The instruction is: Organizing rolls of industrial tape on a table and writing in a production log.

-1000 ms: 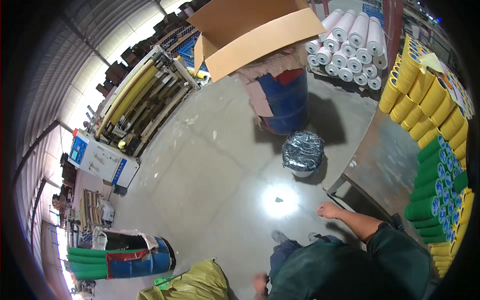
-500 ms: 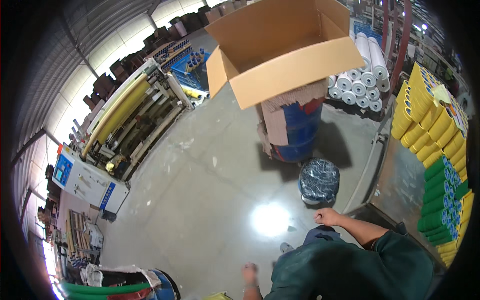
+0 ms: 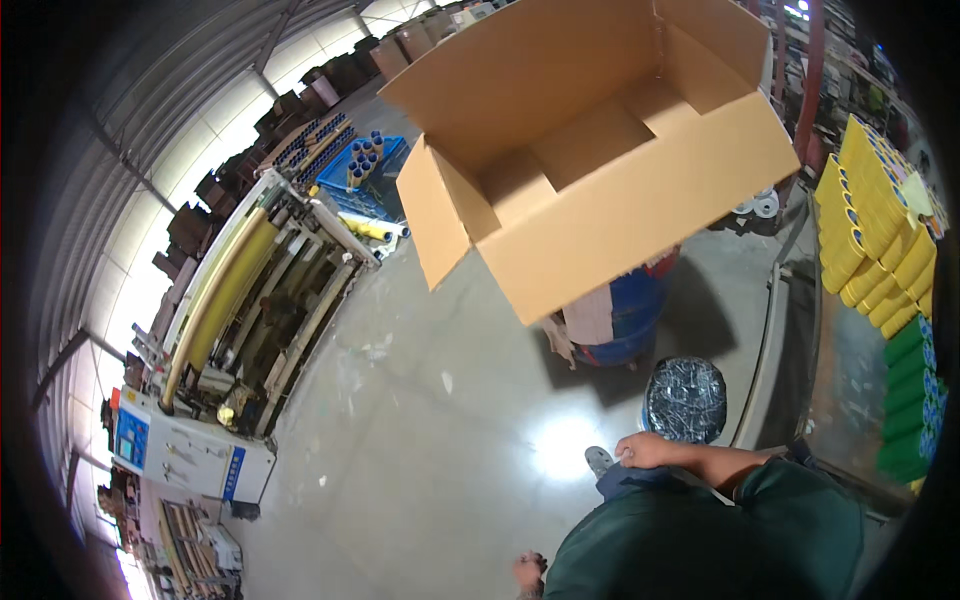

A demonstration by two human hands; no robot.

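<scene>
My right hand [image 3: 645, 450] is in front of my body with its fingers curled together. A small pale bit shows at its fingertips, too small to name. Just beyond this hand stands a low round stool [image 3: 686, 400], its seat wrapped in black plastic; hand and stool look apart. Low at the bottom edge, my left hand [image 3: 530, 572] hangs beside me with its fingers curled in, and no object shows in it. Ahead, a large open cardboard box [image 3: 640, 205] sits tilted on top of a blue drum [image 3: 635, 310], its flaps spread.
On the left stands a long machine with a yellow roll [image 3: 232, 290] and a control panel [image 3: 131, 437]. Stacked yellow rolls [image 3: 880, 230] and green rolls [image 3: 905, 400] lie on the right by a metal rail [image 3: 775, 340]. A blue crate [image 3: 385, 175] with tubes is farther back.
My view has moved closer to the box, showing more of its inside. The box hides most of the white rolls. The drum at lower left has left view. Both hands stay low.
</scene>
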